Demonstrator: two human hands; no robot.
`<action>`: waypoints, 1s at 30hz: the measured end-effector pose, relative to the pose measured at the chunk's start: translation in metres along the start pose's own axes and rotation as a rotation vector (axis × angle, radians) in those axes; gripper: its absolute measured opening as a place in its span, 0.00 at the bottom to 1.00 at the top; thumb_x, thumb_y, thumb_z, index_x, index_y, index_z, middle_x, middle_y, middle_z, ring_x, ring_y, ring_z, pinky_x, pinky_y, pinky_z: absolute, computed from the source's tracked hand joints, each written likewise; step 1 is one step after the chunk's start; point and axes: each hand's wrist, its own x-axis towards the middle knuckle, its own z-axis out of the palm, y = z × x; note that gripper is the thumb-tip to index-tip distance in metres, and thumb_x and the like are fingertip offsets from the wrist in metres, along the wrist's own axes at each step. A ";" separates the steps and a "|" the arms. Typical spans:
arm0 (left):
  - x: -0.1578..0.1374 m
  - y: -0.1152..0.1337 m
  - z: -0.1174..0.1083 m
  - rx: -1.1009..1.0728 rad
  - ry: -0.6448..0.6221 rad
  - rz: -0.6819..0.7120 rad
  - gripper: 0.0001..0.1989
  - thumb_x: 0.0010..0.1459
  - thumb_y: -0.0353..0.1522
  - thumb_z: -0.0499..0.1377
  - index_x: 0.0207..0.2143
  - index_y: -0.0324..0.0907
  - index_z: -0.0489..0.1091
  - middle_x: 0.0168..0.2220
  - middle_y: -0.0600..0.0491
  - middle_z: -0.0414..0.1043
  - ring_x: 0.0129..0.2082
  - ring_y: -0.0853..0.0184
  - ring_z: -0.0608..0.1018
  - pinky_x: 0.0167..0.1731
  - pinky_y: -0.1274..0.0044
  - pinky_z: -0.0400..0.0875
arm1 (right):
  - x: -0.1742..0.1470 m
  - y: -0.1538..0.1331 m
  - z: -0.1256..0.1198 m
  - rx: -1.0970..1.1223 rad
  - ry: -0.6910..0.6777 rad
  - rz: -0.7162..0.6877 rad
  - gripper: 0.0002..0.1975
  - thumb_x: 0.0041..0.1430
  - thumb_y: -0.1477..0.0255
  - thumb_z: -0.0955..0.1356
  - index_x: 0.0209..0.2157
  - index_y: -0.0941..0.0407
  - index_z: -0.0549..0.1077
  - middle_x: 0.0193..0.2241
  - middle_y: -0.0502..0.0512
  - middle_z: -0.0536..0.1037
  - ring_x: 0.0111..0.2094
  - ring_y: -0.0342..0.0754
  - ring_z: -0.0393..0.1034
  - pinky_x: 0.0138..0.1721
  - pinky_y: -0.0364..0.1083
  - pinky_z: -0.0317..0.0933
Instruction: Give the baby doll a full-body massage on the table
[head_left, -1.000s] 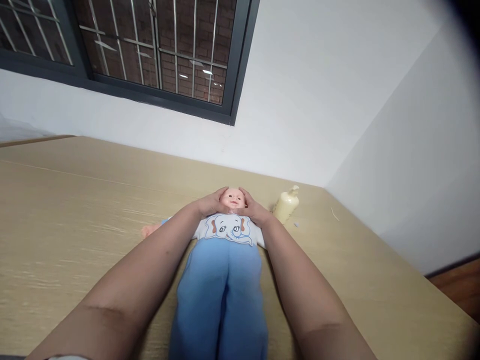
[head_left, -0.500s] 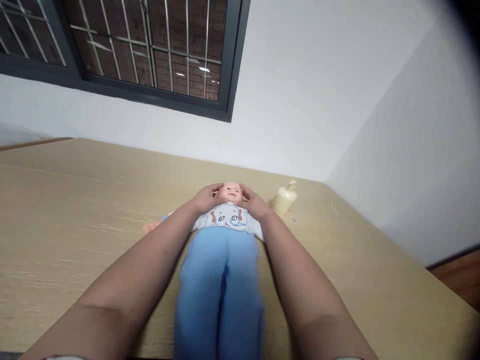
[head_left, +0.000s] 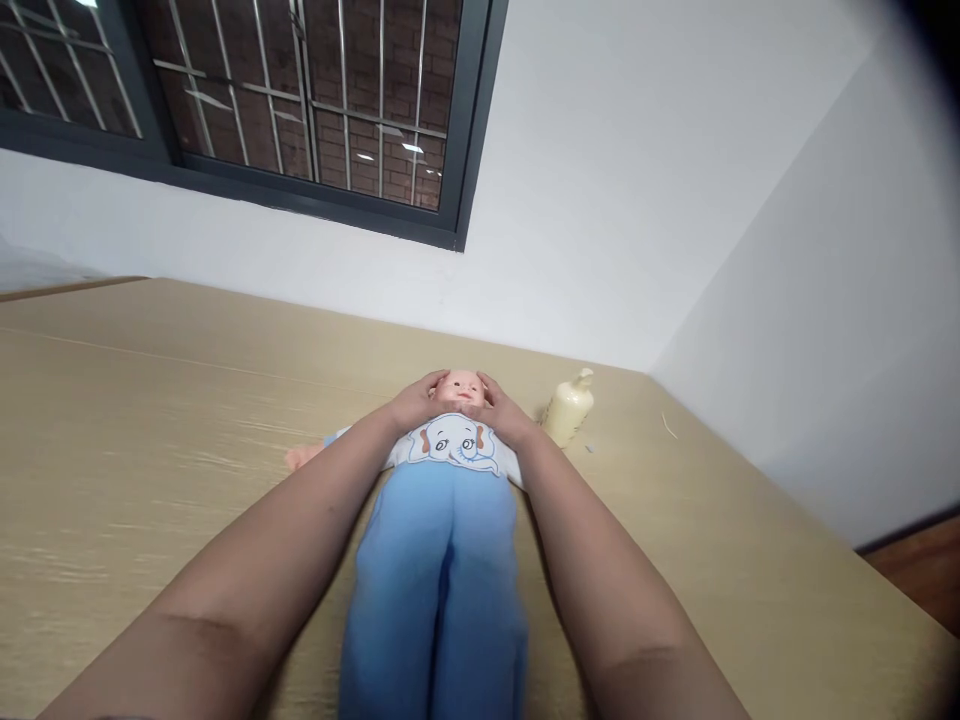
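Observation:
A baby doll (head_left: 461,387) lies on its back on the wooden table, its head toward the wall. It wears a white top with an elephant face (head_left: 454,440) and light blue trousers (head_left: 439,560). My left hand (head_left: 417,403) cups the left side of the doll's head, and my right hand (head_left: 504,410) cups the other side. Both thumbs reach in below the chin at the neck. One doll hand (head_left: 302,457) pokes out beyond my left forearm; the doll's other hand is hidden.
Right of my right hand stands a cream pump bottle (head_left: 568,408) on the table (head_left: 712,560). A small scrap (head_left: 589,449) and a thin pale strand (head_left: 669,426) lie near it. Behind are a white wall (head_left: 562,280) and a barred window (head_left: 322,100).
My thumbs have drawn closer together under the doll's chin. Both hands stay on its head. The whole view has shifted slightly, with the scene sitting a bit lower.

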 end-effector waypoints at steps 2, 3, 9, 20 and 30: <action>-0.001 0.002 0.001 0.067 -0.001 0.001 0.46 0.34 0.34 0.78 0.58 0.46 0.69 0.53 0.44 0.75 0.51 0.51 0.77 0.49 0.67 0.74 | -0.001 -0.005 0.003 -0.079 0.017 0.000 0.51 0.43 0.61 0.80 0.67 0.47 0.58 0.65 0.57 0.64 0.62 0.59 0.64 0.60 0.56 0.63; -0.002 0.002 0.001 0.084 -0.005 -0.003 0.47 0.33 0.33 0.78 0.59 0.46 0.68 0.53 0.44 0.75 0.52 0.51 0.77 0.49 0.67 0.74 | -0.002 -0.007 0.005 -0.098 0.022 0.000 0.52 0.42 0.61 0.81 0.67 0.47 0.58 0.65 0.58 0.65 0.62 0.59 0.64 0.60 0.56 0.63; -0.003 0.004 -0.003 0.010 -0.062 -0.042 0.47 0.33 0.33 0.78 0.59 0.45 0.68 0.55 0.41 0.73 0.50 0.51 0.78 0.48 0.65 0.75 | -0.006 -0.010 0.001 0.022 -0.067 -0.018 0.46 0.42 0.64 0.81 0.63 0.46 0.65 0.63 0.56 0.68 0.61 0.59 0.66 0.56 0.55 0.67; -0.006 0.005 -0.013 -0.099 -0.224 0.009 0.37 0.45 0.43 0.74 0.57 0.42 0.70 0.54 0.39 0.74 0.52 0.50 0.78 0.52 0.61 0.72 | 0.000 0.007 -0.012 0.230 -0.155 -0.012 0.37 0.54 0.57 0.75 0.64 0.48 0.64 0.64 0.57 0.67 0.61 0.57 0.66 0.62 0.59 0.61; 0.000 -0.005 -0.006 0.161 -0.058 0.027 0.51 0.38 0.39 0.76 0.65 0.44 0.60 0.62 0.41 0.66 0.60 0.49 0.71 0.56 0.63 0.70 | 0.003 0.011 0.000 -0.023 -0.053 0.009 0.55 0.44 0.62 0.80 0.69 0.47 0.52 0.67 0.60 0.60 0.62 0.60 0.64 0.59 0.58 0.64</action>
